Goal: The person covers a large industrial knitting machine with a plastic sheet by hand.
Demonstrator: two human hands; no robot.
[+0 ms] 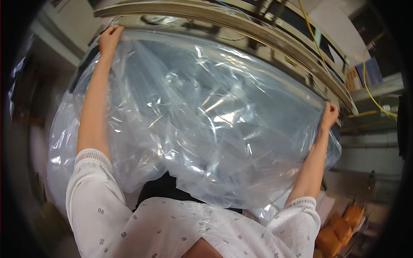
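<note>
A large clear plastic bag (206,116) with a blue tint is stretched wide in front of me, crinkled and shiny. My left hand (110,36) grips its top left corner, arm raised. My right hand (329,115) grips the top right corner near the metal edge. The bag's upper edge lies along a long shiny metal rail (241,26) of a machine. The bag's lower part sags toward my chest and hides what is behind it.
A yellow cable (365,81) runs down at the right, past the machine's frame. Orange-brown loaf-shaped items (340,228) sit at the lower right. A grey wall and ledges (370,142) are behind them. My white patterned sleeves fill the lower edge.
</note>
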